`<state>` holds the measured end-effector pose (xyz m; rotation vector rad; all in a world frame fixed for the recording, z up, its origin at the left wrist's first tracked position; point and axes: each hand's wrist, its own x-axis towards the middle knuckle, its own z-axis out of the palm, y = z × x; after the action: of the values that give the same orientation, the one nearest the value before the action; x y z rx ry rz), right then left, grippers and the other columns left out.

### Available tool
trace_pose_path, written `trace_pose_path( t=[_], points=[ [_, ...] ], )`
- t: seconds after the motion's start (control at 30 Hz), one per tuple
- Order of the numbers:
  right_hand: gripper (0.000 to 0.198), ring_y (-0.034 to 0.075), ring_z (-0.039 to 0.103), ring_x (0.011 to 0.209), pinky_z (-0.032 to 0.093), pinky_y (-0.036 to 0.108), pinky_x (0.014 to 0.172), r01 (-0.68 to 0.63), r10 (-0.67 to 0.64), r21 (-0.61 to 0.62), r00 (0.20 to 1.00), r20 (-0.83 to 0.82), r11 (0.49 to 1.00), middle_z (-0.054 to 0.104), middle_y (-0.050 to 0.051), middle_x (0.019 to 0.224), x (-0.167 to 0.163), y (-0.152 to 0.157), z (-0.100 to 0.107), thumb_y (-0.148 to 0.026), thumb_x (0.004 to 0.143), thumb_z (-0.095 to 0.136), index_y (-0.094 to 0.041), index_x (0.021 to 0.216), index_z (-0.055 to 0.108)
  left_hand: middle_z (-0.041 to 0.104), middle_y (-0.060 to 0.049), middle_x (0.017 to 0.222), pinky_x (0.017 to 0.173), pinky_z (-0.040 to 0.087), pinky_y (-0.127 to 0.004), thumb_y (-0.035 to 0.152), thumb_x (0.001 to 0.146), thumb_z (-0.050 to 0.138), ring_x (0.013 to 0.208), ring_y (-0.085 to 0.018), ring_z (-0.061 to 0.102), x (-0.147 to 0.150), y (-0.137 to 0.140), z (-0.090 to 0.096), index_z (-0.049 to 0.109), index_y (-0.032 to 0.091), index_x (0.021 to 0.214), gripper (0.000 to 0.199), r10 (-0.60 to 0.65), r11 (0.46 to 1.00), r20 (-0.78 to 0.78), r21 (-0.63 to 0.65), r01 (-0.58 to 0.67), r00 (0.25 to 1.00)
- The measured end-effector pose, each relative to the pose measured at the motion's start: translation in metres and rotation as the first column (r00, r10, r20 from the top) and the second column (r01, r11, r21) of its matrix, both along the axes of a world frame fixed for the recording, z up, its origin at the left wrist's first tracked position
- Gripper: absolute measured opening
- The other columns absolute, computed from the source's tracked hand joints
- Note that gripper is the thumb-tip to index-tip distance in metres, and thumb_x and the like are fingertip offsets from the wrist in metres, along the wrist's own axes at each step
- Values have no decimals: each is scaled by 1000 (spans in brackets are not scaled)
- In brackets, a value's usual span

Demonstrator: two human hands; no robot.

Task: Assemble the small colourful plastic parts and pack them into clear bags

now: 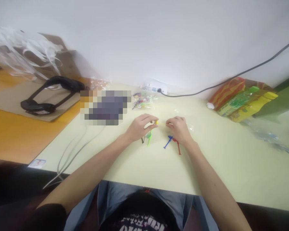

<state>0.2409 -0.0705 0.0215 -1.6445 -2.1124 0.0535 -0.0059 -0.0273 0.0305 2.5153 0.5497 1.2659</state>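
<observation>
My left hand (143, 126) pinches one end of a small thin yellow plastic piece (161, 124) above the table. The other end of that piece is between the fingertips of my right hand (179, 129). Below my left hand lie a bright green plastic piece (149, 138) and a black one (142, 140), both partly covered by the hand. Beneath my right hand are a blue piece (168, 142) and a red piece (179, 148), each with a thin stem pointing toward me. Their upper parts are partly hidden.
Behind my hands is a clear bag of colourful small parts (142, 102). A blurred-out dark object (107, 107) and white cables (72, 154) are at left, with a black frame-like device (53, 94) beyond. Snack packages and a green bottle (243, 99) stand at right. A power strip (154, 87) touches the wall.
</observation>
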Motion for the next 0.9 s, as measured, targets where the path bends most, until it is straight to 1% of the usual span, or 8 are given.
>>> trace_pose_path(
  t=[0.2, 0.3, 0.37, 0.47, 0.5, 0.57, 0.7, 0.9],
  points=[
    [24, 22, 63, 83, 39, 45, 95, 6, 52, 287, 980, -193, 958, 75, 4, 87, 6, -14, 12, -20, 102, 48, -23, 92, 68, 75, -8, 110, 93, 57, -34, 26, 97, 68, 102, -19, 71, 3, 0, -3, 69, 21, 115, 19, -29, 1000, 31, 12, 28, 999],
    [22, 23, 64, 85, 42, 44, 93, -13, 138, 348, 931, -339, 938, 74, 4, 88, -6, -24, 22, -23, 103, 50, -25, 93, 70, 76, -8, 110, 93, 58, -34, 24, 96, 69, 102, -19, 72, 6, -4, -5, 70, 22, 116, 20, -51, 999, 63, -1, 51, 997],
    [16, 23, 66, 90, 45, 43, 93, -27, 190, 305, 833, -520, 952, 75, 4, 91, -18, -30, 28, -26, 101, 57, -26, 95, 72, 76, -8, 109, 90, 59, -33, 25, 96, 69, 98, -18, 72, 9, -8, -6, 70, 22, 119, 24, -75, 997, 80, -16, 77, 994],
    [10, 23, 70, 90, 51, 40, 87, -130, 200, 153, 586, -785, 980, 76, 4, 93, -30, -35, 32, -32, 95, 69, -27, 102, 74, 77, -8, 107, 87, 59, -33, 26, 95, 70, 96, -18, 72, 13, -13, -7, 69, 23, 122, 27, -108, 992, 98, -58, 114, 989],
    [13, 23, 70, 88, 52, 40, 86, -175, 186, 110, 519, -834, 978, 77, 4, 92, -32, -35, 32, -33, 93, 73, -27, 103, 75, 77, -8, 107, 88, 59, -33, 26, 95, 71, 97, -19, 72, 13, -14, -7, 70, 22, 121, 27, -112, 991, 114, -66, 120, 987],
    [15, 23, 71, 85, 52, 39, 85, -237, 166, 60, 453, -876, 970, 77, 3, 89, -32, -33, 32, -35, 88, 78, -26, 100, 76, 77, -8, 106, 88, 58, -33, 24, 94, 72, 97, -18, 73, 14, -15, -6, 70, 21, 119, 25, -117, 990, 148, -65, 128, 982],
    [12, 21, 68, 83, 50, 38, 82, -250, 177, 60, 476, -861, 966, 74, 4, 84, -27, -30, 33, -37, 89, 77, -25, 85, 78, 78, -7, 100, 82, 58, -29, 25, 94, 71, 90, -17, 73, 14, -16, -3, 72, 21, 114, 20, -84, 990, 162, -99, 101, 983],
    [13, 21, 66, 89, 49, 38, 85, -275, 233, 98, 515, -825, 956, 72, 4, 91, -26, -30, 34, -39, 91, 75, -27, 86, 76, 77, -6, 93, 80, 58, -28, 29, 100, 64, 84, -15, 72, 13, -18, 2, 74, 21, 111, 17, -65, 979, 183, -176, 98, 981]
  ],
)
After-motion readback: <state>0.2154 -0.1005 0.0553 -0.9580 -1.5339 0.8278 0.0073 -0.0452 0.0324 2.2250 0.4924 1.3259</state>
